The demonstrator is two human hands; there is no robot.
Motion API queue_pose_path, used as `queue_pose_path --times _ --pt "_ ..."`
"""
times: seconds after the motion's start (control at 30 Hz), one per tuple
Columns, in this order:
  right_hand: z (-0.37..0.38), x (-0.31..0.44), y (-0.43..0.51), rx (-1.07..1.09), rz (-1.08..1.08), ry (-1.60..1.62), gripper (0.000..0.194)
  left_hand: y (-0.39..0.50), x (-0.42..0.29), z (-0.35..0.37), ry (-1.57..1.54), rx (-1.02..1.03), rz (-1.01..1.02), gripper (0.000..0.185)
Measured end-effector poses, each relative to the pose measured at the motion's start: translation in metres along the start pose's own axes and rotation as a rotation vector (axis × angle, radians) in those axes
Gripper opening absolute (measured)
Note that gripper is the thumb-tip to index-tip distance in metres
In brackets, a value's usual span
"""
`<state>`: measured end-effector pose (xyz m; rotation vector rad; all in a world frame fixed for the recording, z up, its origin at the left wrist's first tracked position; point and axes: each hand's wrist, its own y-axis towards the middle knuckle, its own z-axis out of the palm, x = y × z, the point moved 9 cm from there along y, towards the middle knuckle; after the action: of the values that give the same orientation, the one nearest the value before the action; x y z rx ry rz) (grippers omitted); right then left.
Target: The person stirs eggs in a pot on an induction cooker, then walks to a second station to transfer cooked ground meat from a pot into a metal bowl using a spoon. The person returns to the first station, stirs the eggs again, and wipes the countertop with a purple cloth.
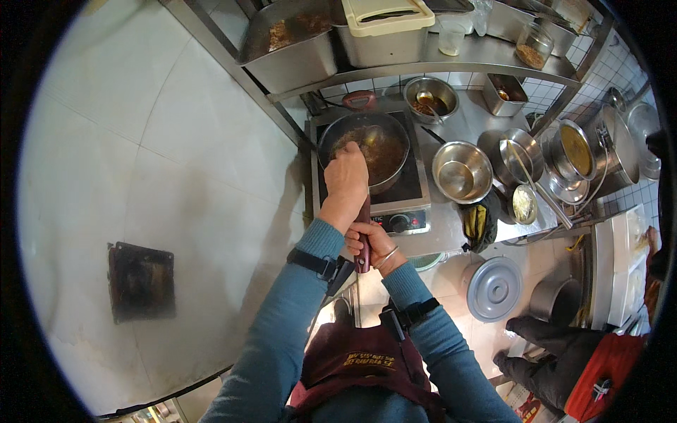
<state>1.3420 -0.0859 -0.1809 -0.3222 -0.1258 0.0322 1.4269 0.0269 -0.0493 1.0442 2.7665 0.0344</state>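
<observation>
In front of me a dark frying pan [338, 124] sits on an induction cooker [420, 198], with brown liquid and bits of food in it. My right hand [376, 244] is wrapped around the pan's maroon long handle [364, 211]. Over the near left side of the pan, my left hand [346, 177] is closed in a fist. It appears to grip a metal ladle, whose shiny bowl [373, 138] shows in the liquid just beyond the knuckles. The ladle's handle is mostly hidden by that hand.
Right of the cooker stand a steel pot [463, 169], a bowl with a ladle [431, 95] and a small bowl of white shreds [523, 203]. A steel shelf [412, 69] with containers spans above. A white wall [211, 222] rises left. Another person's legs [555, 338] are at lower right.
</observation>
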Motion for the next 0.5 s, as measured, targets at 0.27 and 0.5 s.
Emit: queue_pose_path --times 0.27,0.5 --pt "0.005 0.003 0.003 0.03 -0.013 -0.043 0.006 -0.001 -0.023 0.02 -0.088 0.083 0.216 0.024" --pt "0.005 0.004 -0.001 -0.048 -0.011 -0.047 0.021 -0.036 0.004 -0.016 0.161 0.156 0.269 0.038"
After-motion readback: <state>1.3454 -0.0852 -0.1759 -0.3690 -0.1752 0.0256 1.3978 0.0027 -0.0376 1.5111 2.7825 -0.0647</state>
